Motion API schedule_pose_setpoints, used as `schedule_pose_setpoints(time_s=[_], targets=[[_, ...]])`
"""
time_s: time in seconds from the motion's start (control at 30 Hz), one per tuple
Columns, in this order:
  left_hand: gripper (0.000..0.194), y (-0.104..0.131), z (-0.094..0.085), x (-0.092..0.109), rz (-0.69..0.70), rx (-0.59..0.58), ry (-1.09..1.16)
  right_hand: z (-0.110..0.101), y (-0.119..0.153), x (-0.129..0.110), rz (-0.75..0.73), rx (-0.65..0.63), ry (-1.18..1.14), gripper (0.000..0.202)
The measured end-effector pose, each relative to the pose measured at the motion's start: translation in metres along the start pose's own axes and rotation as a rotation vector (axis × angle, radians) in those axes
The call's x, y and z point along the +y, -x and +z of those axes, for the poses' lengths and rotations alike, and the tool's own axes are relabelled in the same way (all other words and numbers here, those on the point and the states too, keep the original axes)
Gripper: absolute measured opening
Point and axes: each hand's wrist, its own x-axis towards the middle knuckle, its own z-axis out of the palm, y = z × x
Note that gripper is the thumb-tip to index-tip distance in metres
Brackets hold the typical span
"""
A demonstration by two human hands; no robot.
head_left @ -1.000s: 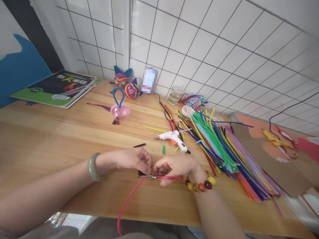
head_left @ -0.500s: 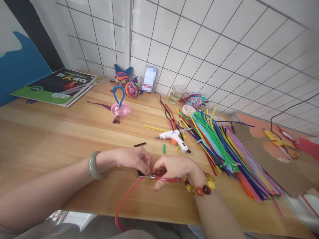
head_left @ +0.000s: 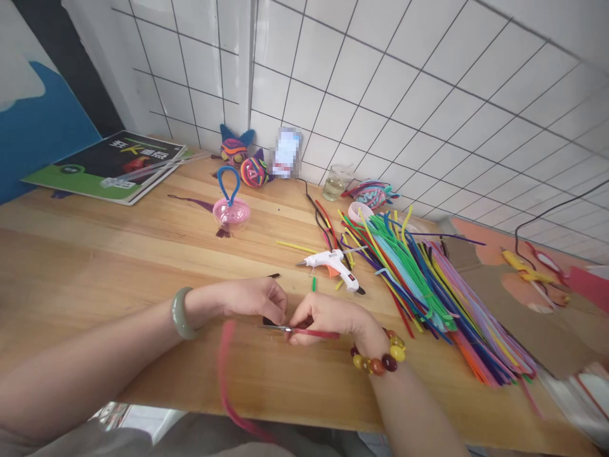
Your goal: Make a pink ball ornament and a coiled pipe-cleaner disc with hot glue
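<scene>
My right hand (head_left: pixel 323 317) is closed on red-handled scissors (head_left: pixel 316 332), whose blades point left and look closed. My left hand (head_left: pixel 254 301), with a jade bangle on its wrist, pinches something hidden by its fingertips, right at the blades. A small black piece (head_left: pixel 272 321) shows just under those fingertips. Below my left wrist a pink-red pipe cleaner (head_left: pixel 223 381) curves down past the table's front edge, blurred, its upper end away from the blades. A white glue gun (head_left: pixel 333 261) lies beyond my right hand, near a short green piece (head_left: pixel 314 284).
Bundled coloured pipe cleaners (head_left: pixel 419 273) spread on the right, by cardboard (head_left: pixel 504 304) and a yellow glue gun (head_left: pixel 528 266). At the back stand a phone (head_left: pixel 287 152), a glass jar (head_left: pixel 335 183) and wrapped ornaments (head_left: pixel 235 147). A book (head_left: pixel 109 166) lies far left.
The scissors have closed. The pink-red pipe cleaner has come away from the blades, its upper end now farther left and higher. My right hand's fingers have drawn together.
</scene>
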Motion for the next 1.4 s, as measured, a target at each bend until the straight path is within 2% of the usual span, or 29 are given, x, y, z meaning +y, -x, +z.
schedule_pose_setpoints(time_s=[0.13,0.23,0.33,0.47,0.57,0.7,0.8,0.83,0.9,0.93,0.97,1.03,1.1,1.23,1.4], targets=[[0.004,0.001,-0.003,0.002,-0.004,-0.009,-0.038,0.001,0.0,-0.006,0.0,-0.028,0.066,0.036],[0.004,0.0,-0.006,0.002,-0.008,-0.009,0.016,0.001,0.003,-0.013,0.017,-0.027,0.121,0.044],[0.006,-0.001,-0.01,0.001,0.003,0.033,0.107,0.0,0.005,-0.016,0.033,-0.013,0.132,0.047],[0.007,-0.002,-0.015,-0.001,0.033,0.112,0.211,-0.002,0.008,-0.016,0.044,0.031,0.219,0.04],[0.009,-0.004,-0.017,-0.003,0.059,0.176,0.309,-0.001,0.014,-0.018,0.101,0.14,0.331,0.03],[0.013,-0.009,-0.021,-0.005,0.157,0.339,0.444,0.005,0.019,-0.027,0.198,0.391,0.559,0.01],[0.014,-0.011,-0.026,-0.007,0.246,0.444,0.504,0.014,0.013,-0.035,0.331,0.584,0.724,0.012],[0.014,-0.011,-0.028,-0.007,0.26,0.465,0.519,0.019,0.009,-0.038,0.329,0.642,0.791,0.011],[0.014,-0.012,-0.03,-0.008,0.266,0.486,0.549,0.032,-0.001,-0.045,0.202,0.732,0.93,0.01],[0.014,-0.012,-0.03,-0.009,0.264,0.487,0.561,0.041,-0.006,-0.049,0.142,0.727,0.952,0.011],[0.014,-0.012,-0.031,-0.009,0.265,0.487,0.568,0.051,-0.012,-0.053,0.041,0.682,0.963,0.01],[0.015,-0.013,-0.031,-0.008,0.266,0.493,0.567,0.072,-0.024,-0.06,-0.299,0.565,0.973,0.014],[0.014,-0.013,-0.031,-0.008,0.271,0.507,0.561,0.09,-0.033,-0.065,-0.446,0.478,0.972,0.029],[0.015,-0.013,-0.033,-0.008,0.303,0.521,0.569,0.107,-0.043,-0.065,-0.442,0.422,1.019,0.021],[0.013,-0.012,-0.036,-0.009,0.358,0.547,0.592,0.1,-0.043,-0.057,-0.405,0.411,0.978,0.012]])
